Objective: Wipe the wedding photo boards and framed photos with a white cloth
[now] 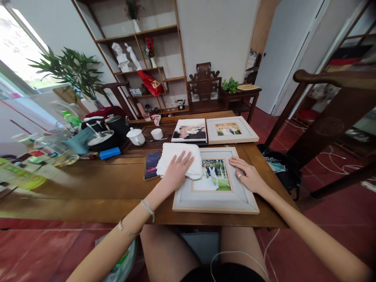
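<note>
In the middle, the left hand lies flat on the cloth and the right hand rests loosely on the frame, which hard pushing might slide.

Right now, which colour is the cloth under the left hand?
The cloth is plain white; the head view shows it best.

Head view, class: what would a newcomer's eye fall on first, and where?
Probably the white cloth under the left hand, covering the upper left corner of the nearest framed photo, whose right side the right hand touches. Next, perhaps the red item on the shelves behind, or the leafy plant near the window at left.
</note>
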A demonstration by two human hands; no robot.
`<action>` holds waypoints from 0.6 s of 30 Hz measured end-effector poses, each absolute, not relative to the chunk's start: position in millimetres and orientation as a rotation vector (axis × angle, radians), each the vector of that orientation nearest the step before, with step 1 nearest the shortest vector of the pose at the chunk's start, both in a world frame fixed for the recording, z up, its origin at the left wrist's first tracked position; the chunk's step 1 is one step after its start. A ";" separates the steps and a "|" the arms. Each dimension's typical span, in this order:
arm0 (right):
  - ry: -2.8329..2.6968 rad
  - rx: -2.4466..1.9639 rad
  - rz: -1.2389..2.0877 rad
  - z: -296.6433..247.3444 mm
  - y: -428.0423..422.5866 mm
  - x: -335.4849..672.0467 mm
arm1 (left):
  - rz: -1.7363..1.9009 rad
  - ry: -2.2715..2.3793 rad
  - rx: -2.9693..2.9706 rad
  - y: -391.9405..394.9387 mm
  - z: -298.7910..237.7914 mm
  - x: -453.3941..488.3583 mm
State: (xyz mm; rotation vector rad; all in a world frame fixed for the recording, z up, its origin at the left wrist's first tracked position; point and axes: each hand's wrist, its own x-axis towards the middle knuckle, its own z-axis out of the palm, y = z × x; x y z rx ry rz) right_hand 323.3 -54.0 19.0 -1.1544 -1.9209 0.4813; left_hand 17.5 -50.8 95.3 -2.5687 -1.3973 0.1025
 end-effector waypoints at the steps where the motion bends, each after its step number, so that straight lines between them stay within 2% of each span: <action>1: -1.923 -1.154 0.484 19.0 -53.8 323.6 | 0.121 -1.407 -2.591 -63.0 95.9 14.4; 10: -1.924 -1.175 0.491 17.9 -54.4 323.8 | 0.249 -1.382 -2.843 -174.6 108.3 20.2; 13: -1.913 -1.178 0.503 17.3 -54.0 324.0 | 0.165 -1.399 -2.806 -164.3 100.6 20.2; 18: -1.923 -1.158 0.501 17.8 -52.8 324.8 | -0.037 -1.411 -2.704 -98.7 81.3 21.7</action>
